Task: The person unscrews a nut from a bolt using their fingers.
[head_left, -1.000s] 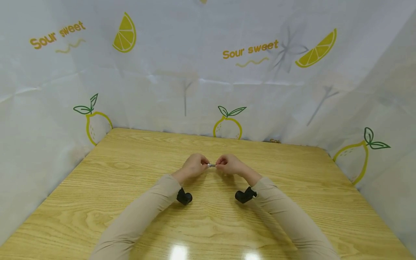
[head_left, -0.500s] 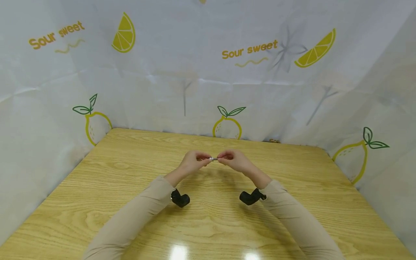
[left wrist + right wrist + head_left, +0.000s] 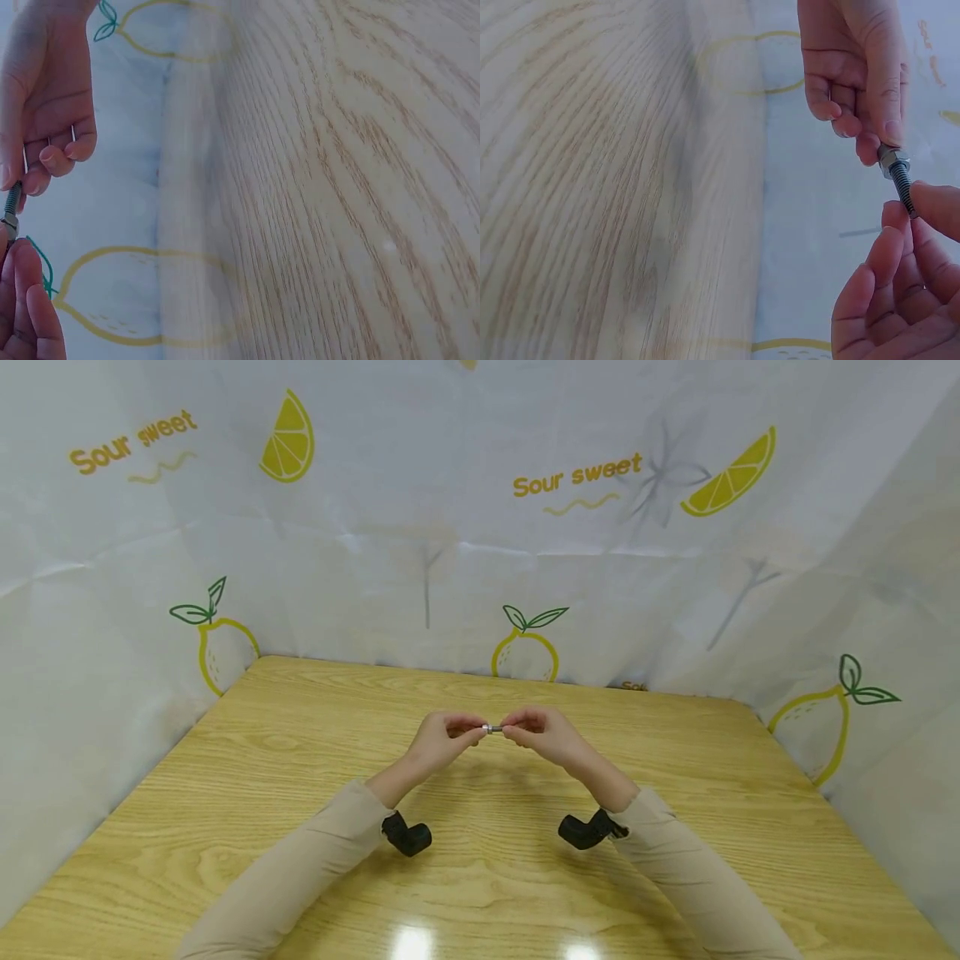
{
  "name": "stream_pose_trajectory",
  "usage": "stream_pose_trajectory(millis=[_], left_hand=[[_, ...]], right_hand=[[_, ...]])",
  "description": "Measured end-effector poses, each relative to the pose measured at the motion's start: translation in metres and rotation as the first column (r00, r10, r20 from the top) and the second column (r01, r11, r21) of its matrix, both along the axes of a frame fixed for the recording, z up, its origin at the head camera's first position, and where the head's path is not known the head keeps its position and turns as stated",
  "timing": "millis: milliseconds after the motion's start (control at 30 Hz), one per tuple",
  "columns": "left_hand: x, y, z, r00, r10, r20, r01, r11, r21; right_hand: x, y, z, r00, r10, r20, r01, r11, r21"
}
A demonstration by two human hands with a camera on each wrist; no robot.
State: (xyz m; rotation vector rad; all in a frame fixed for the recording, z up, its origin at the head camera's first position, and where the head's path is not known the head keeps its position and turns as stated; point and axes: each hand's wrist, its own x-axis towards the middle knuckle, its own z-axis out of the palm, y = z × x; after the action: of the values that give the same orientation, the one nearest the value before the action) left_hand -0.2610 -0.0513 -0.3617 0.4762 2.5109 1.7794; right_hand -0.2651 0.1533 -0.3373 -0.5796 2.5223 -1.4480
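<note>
A small silver bolt (image 3: 497,728) lies level between both hands in the head view. My left hand (image 3: 442,742) pinches one end of it between thumb and fingers. From the other side, my right hand (image 3: 553,737) grips the threaded tip with thumb and fingertips. The right wrist view shows a hex nut (image 3: 894,161) around the bolt, right at the left fingertips, with bare thread (image 3: 903,186) running from it to the right thumb. The left fingers cover the bolt's far end. Both hands are over the table, their shadows below.
A wood-grain table (image 3: 480,877) spans the foreground. Behind and beside it hangs a white sheet (image 3: 360,585) with lemon prints. Black wrist-worn cameras sit under both cuffs, the left camera (image 3: 407,835) and the right camera (image 3: 585,831).
Both hands have risen a little in the head view with the bolt between them. The wrists and cuffs have spread outward and toward the person. Both hands keep hold of the bolt.
</note>
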Motion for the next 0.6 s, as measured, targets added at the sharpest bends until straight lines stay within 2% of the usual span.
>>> stream_pose_trajectory(millis=[200,367,600], left_hand=[[0.007,-0.003,0.003,0.998,-0.041,-0.04,0.042,0.998,0.038],[0.013,-0.002,0.005,0.991,-0.1,-0.087,0.105,0.993,0.053],[0.017,-0.002,0.006,0.99,-0.117,-0.083,0.123,0.989,0.081]], right_hand=[[0.008,-0.002,0.003,1.0,0.013,0.005,-0.013,0.999,-0.029],[0.014,-0.007,0.005,1.0,0.024,-0.004,-0.024,0.999,-0.04],[0.019,-0.009,0.006,0.999,0.013,-0.03,-0.014,0.999,-0.034]])
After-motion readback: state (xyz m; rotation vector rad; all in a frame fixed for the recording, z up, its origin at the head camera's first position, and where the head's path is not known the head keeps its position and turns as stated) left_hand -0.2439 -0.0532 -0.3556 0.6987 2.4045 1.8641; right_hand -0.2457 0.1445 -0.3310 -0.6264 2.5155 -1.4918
